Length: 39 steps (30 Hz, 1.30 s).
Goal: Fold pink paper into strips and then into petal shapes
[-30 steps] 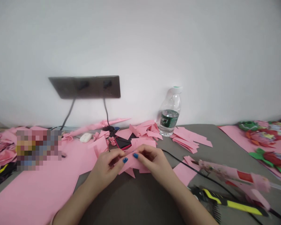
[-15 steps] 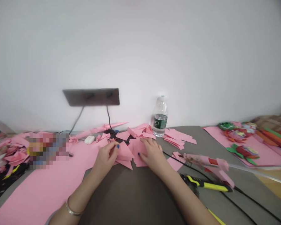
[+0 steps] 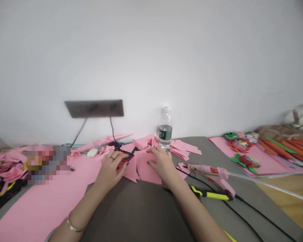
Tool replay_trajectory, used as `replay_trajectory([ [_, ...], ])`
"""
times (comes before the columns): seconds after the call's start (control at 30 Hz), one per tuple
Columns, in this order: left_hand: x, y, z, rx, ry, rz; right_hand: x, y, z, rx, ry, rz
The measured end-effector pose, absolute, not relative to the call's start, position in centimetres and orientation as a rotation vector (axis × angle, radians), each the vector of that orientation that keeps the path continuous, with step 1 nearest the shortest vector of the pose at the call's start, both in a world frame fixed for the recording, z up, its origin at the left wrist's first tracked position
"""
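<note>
My left hand lies on the table with its fingers bent over a red and black object; I cannot make out what it is or whether it is gripped. A folded pink paper piece lies under the thumb. My right hand rests flat, fingers stretched out, pressing on a pink paper square. Both hands have blue nails, and the left wrist wears a bracelet. More pink paper cut-outs are heaped just behind the hands.
A water bottle stands by the wall. A pink glue gun and a yellow-black tool lie right of my right arm, with black cables. A big pink sheet covers the left. Paper flowers sit far right, and a wall socket panel is behind.
Both hands moved away from me toward the wall and lowered the pink paper onto the table. The right hand went from pinching to lying flat. The view tilted up and shifted right.
</note>
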<state>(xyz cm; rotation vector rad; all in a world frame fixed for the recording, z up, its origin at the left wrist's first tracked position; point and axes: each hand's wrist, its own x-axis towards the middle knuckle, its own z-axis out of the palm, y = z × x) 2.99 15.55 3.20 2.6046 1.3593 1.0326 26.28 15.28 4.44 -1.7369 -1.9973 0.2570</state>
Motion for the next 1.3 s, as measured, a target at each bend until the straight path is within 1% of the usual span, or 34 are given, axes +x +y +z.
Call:
replay_trajectory([
  [0.23, 3.4, 15.0, 3.2, 2.702, 1.180, 0.984, 26.9, 14.7, 5.7, -1.791, -2.006, 0.385],
  [0.43, 4.2, 14.2, 3.3, 2.748, 0.953, 0.877, 26.5, 13.8, 5.3, -1.942, -2.061, 0.514],
  [0.57, 4.6, 13.9, 3.2, 2.724, 0.876, 0.832, 26.8, 14.1, 5.0, -1.934, -2.024, 0.623],
  [0.7, 4.5, 13.8, 3.1, 2.645, 0.914, 0.834, 27.5, 14.6, 5.1, -1.793, -1.959, 0.739],
  [0.87, 4.4, 13.9, 3.1, 2.428, 1.105, 0.922, 28.3, 15.2, 6.0, -1.491, -1.847, 0.847],
  [1.0, 4.5, 13.9, 3.2, 2.268, 1.180, 0.965, 28.3, 15.1, 6.9, -1.331, -1.788, 0.917],
  [1.13, 4.6, 13.8, 3.3, 2.147, 1.084, 0.942, 27.5, 14.9, 7.0, -1.132, -1.733, 0.998],
  [1.3, 4.9, 13.4, 3.8, 2.025, 0.937, 0.927, 26.1, 15.0, 5.7, -1.117, -1.665, 0.954],
])
